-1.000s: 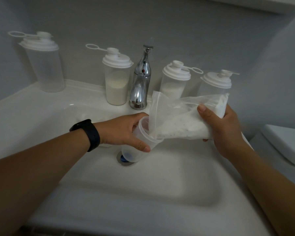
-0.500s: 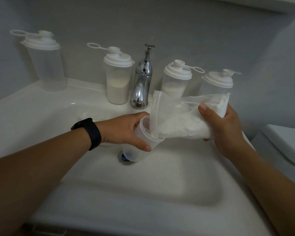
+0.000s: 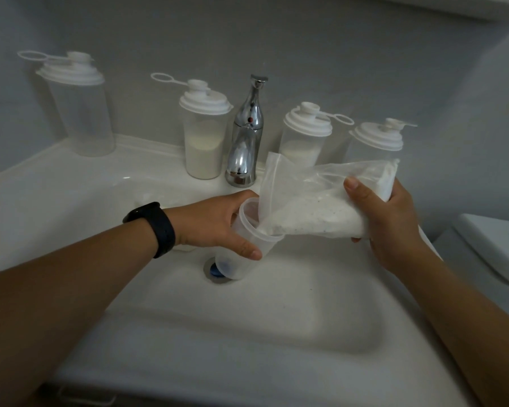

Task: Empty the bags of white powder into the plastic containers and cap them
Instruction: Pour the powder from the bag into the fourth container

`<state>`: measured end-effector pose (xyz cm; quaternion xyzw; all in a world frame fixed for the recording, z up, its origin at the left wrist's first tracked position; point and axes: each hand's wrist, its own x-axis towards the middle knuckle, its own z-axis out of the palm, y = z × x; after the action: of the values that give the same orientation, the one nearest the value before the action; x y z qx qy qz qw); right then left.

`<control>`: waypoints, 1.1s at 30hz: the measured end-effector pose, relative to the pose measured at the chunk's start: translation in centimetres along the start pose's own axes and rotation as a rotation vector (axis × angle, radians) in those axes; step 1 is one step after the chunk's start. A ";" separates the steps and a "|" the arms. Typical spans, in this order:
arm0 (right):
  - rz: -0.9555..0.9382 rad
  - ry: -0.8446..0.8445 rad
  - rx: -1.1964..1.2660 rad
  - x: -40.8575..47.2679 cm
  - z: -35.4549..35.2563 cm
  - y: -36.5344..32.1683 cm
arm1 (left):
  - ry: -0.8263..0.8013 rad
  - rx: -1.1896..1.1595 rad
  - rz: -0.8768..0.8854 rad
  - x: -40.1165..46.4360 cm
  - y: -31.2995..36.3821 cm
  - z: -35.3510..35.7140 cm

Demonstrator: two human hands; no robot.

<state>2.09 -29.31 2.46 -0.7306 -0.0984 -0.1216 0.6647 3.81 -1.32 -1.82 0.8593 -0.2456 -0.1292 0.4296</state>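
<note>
Head view: left hand fingers grip a translucent plastic container; right hand fingers clutch a crinkled powder bag.

Four capped containers are ranged along the sink ledge at twelve o'clock, the faucet between the second and third; an uncapped container is held over the drain.

Over the white ceramic sink, the left hand grips a tilted, uncapped clear plastic container. The right hand holds a clear plastic bag of white powder, its open mouth inside the container's rim. Four capped translucent containers flank a chrome tap.
</note>
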 end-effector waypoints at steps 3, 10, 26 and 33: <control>-0.006 -0.003 0.006 0.0 0.0 0.0 | 0.002 -0.008 -0.001 -0.1 0.1 0.0; -0.006 0.010 0.012 0.1 -0.1 0.0 | -0.001 -0.015 0.001 0.0 0.2 0.1; -0.008 0.001 -0.003 0.1 -0.1 -0.1 | -0.005 -0.001 0.000 -0.1 0.2 0.2; -0.009 0.002 0.000 0.1 -0.1 -0.1 | -0.010 -0.011 0.002 0.0 0.1 0.2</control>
<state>2.12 -29.39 2.54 -0.7300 -0.1009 -0.1254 0.6642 3.68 -1.51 -1.89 0.8561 -0.2480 -0.1342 0.4331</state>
